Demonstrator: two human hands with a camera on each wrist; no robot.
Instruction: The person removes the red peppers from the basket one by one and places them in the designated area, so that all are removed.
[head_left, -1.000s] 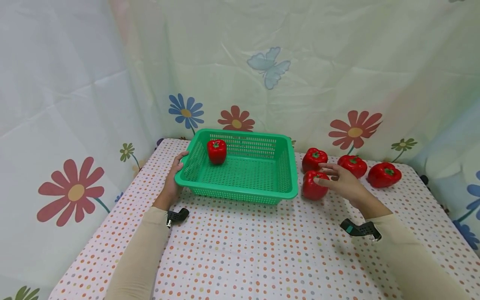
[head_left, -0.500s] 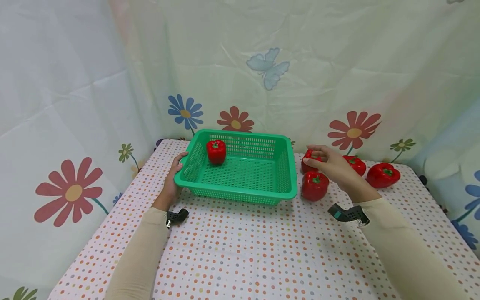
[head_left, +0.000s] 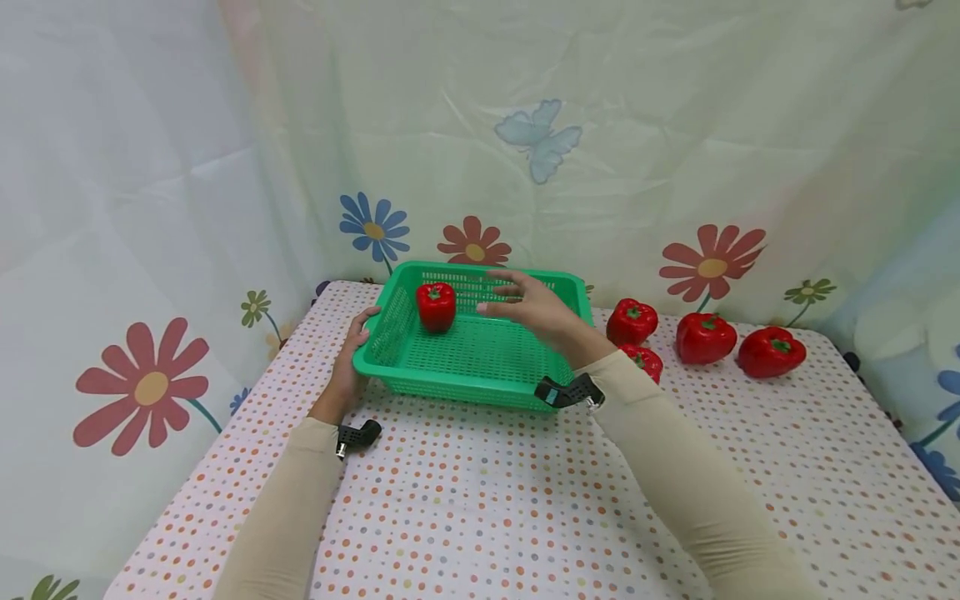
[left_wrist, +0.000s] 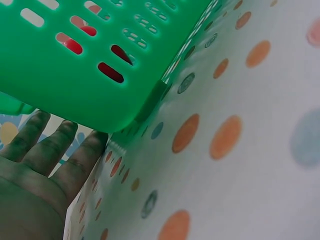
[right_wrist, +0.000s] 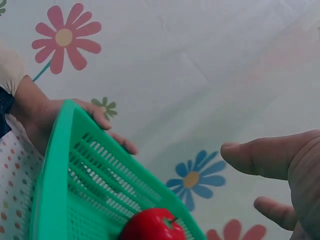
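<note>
My left hand (head_left: 347, 367) rests against the left end of a green plastic basket (head_left: 465, 389). In the left wrist view its fingers (left_wrist: 80, 162) reach out fairly straight along the basket's outer wall (left_wrist: 50, 82), just under the rim. Over the basket's right half, my right hand (head_left: 542, 312) hovers with thumb and fingers spread, holding nothing. A red bell pepper (head_left: 436, 308) stands upright inside, in the back left part. The right wrist view shows that bell pepper (right_wrist: 150, 227) below and left of my right thumb (right_wrist: 260, 157).
Several more red bell peppers lie right of the basket: a back one (head_left: 632, 323), a nearer one (head_left: 645, 360) partly behind my right sleeve, and others (head_left: 705, 340) farther right. A dotted cloth (head_left: 450, 508) covers the table; a flowered curtain (head_left: 622, 167) hangs behind.
My right hand has moved left, from the bell peppers on the right to above the basket, carrying nothing. My left hand and the basket have stayed in place.
</note>
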